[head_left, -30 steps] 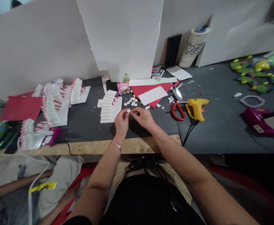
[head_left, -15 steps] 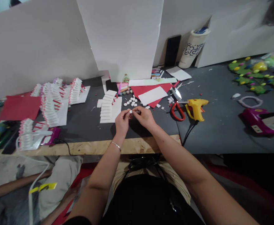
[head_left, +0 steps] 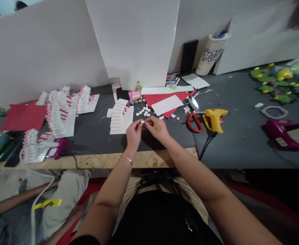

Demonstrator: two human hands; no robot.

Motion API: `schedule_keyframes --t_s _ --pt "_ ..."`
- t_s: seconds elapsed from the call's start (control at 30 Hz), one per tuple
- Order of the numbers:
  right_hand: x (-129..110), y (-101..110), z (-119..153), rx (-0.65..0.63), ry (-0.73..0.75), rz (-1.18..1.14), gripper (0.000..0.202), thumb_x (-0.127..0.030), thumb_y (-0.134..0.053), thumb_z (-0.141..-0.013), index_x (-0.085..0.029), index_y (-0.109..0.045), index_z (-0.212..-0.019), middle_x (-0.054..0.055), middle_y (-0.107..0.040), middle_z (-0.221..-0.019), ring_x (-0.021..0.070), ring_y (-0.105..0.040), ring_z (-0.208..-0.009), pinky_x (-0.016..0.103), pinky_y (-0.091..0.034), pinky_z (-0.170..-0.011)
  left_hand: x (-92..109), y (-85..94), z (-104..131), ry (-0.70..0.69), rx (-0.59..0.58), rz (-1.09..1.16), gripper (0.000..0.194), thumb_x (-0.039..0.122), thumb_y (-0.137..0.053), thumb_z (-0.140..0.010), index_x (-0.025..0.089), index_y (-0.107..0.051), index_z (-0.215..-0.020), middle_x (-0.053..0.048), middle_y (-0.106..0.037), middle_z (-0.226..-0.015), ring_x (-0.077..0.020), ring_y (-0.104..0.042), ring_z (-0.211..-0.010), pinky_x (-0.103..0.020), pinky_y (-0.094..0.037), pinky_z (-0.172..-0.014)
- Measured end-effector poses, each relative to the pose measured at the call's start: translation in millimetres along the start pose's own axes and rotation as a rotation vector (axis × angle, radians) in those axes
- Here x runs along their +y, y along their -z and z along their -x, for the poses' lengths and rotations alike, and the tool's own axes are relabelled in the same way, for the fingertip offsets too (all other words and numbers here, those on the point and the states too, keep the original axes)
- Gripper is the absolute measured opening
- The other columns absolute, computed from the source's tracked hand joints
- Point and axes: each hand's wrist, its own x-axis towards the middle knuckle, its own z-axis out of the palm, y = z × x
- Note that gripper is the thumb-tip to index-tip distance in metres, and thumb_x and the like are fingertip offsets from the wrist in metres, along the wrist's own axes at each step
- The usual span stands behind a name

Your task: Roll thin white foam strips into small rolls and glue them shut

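Note:
A small white disc (head_left: 142, 121) is pinched between the fingertips of my left hand (head_left: 134, 132) and my right hand (head_left: 156, 127), just above the dark table. Both hands are closed, their fingertips nearly meeting. Beyond them lies a loose group of similar white discs (head_left: 144, 110). To the left of my hands is a white board with a stepped row of white strips (head_left: 116, 121) and small red sticks. A white paper piece (head_left: 167, 104) rests on red paper (head_left: 152, 98) behind my right hand.
Red-handled scissors (head_left: 194, 122) and a yellow glue gun (head_left: 214, 119) lie to the right, its cable over the front edge. Farther right sits a purple device (head_left: 279, 132). Several finished-looking stepped models (head_left: 54, 115) stand left. A phone (head_left: 189, 57) and cup (head_left: 210, 54) lean behind. Another person sits at left.
The white disc has tilted slightly between my fingertips. My hands stay in almost the same place, and the view has shifted a little.

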Motion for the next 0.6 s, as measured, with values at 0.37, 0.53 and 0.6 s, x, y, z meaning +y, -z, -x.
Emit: schedule_keyframes --t_s 0.37,0.53,0.6 --pt "0.8 -2.1 3.9 -0.009 0.029 -0.02 0.016 -0.029 -0.058 -0.084 -0.02 -0.067 -0.074 0.001 -0.071 -0.071 0.0152 -0.061 -0.063 0.026 -0.045 -0.063 -1.1 2.2 1.4 -0.078 0.017 -0.125 0.021 0.03 -0.059 -0.091 0.018 -0.071 -0.104 -0.009 -0.075 -0.098 -0.0189 -0.071 -0.083 -0.032 -0.059 -0.078" --pt "2.7 0.2 1.0 0.025 0.017 0.016 0.016 -0.03 -0.056 -0.084 -0.022 -0.067 -0.075 0.001 -0.07 -0.069 0.016 -0.06 -0.063 0.027 -0.044 -0.062 3.2 3.7 -0.5 -0.112 -0.003 -0.133 0.019 0.024 -0.059 -0.09 0.019 -0.073 -0.103 -0.006 -0.074 -0.091 -0.0165 -0.069 -0.079 -0.031 -0.057 -0.078" --pt "4.2 1.0 -0.6 0.019 0.049 0.016 0.016 -0.028 -0.055 -0.084 -0.022 -0.068 -0.077 0.002 -0.071 -0.072 0.0166 -0.061 -0.065 0.027 -0.045 -0.064 1.8 3.9 -1.8 -0.097 0.006 -0.104 0.014 0.023 -0.062 -0.087 0.019 -0.073 -0.096 -0.005 -0.073 -0.088 -0.0158 -0.069 -0.078 -0.03 -0.057 -0.077"
